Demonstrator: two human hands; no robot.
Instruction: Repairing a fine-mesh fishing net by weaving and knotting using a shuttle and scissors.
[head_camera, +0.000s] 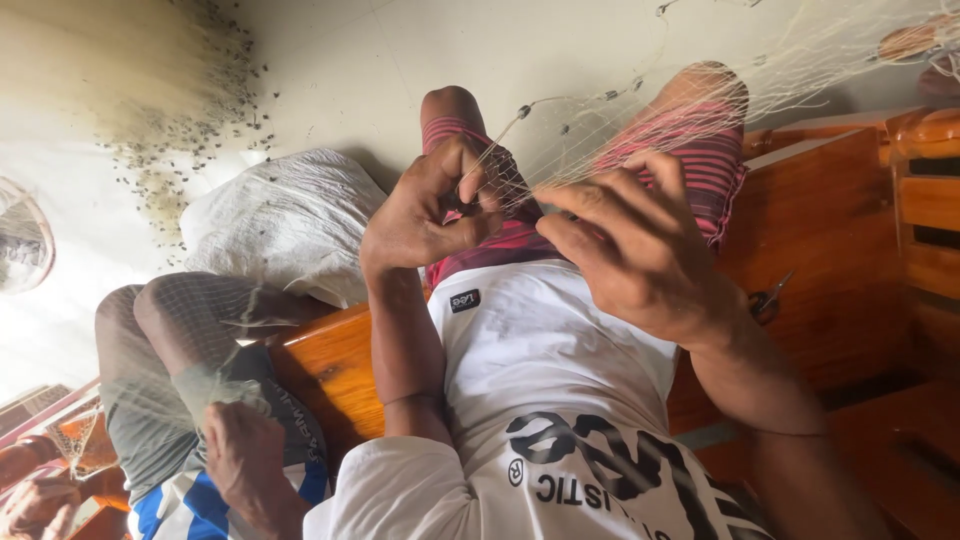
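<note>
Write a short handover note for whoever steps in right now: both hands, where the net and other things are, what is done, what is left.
Left hand: fingers pinched shut on the fine fishing net over the lap.
Right hand: fingers hooked through the same net, pulling the strands taut.
The net runs from the hands up across the knees toward the upper right; small dark weights hang along its edge.
Scissors lie on the wooden bench beside the right forearm.
Another person's hand rests on their own lap at left, net over their knees.
Done and left: cannot tell from this view.

Pale netting (600, 150) over red-striped shorts (700, 160), white shirt (540, 340), orange-brown wooden bench (830, 220).
</note>
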